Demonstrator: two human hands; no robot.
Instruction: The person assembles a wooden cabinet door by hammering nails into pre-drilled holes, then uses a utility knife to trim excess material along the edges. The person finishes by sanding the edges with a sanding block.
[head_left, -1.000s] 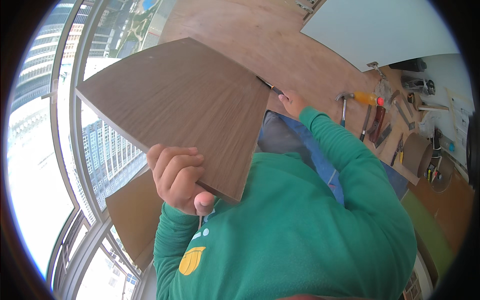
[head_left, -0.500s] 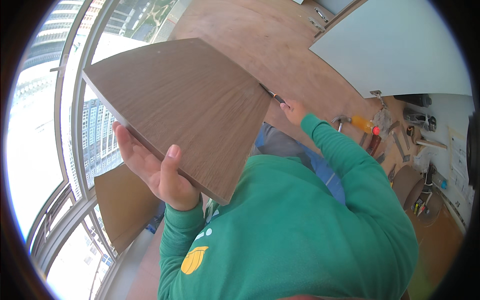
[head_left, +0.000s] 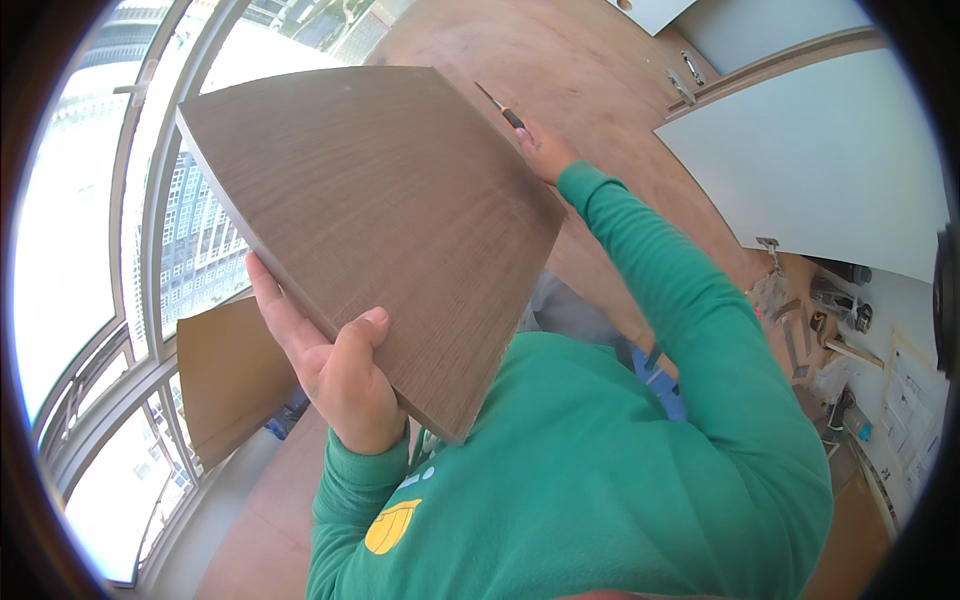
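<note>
Wood panel (head_left: 370,220) | left hand (head_left: 335,375) fingers clamp edge | right hand (head_left: 545,155) grips screwdriver (head_left: 500,107)

Below me there's a second brown board (head_left: 235,375) leaning by the window (head_left: 90,250), plus hand tools (head_left: 815,320) scattered on the floor (head_left: 600,90).

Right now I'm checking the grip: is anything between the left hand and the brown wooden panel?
Nothing visible. The left hand grips the wooden panel directly at its lower edge, thumb on its face. The right hand, holding a screwdriver, is behind the far edge.
</note>
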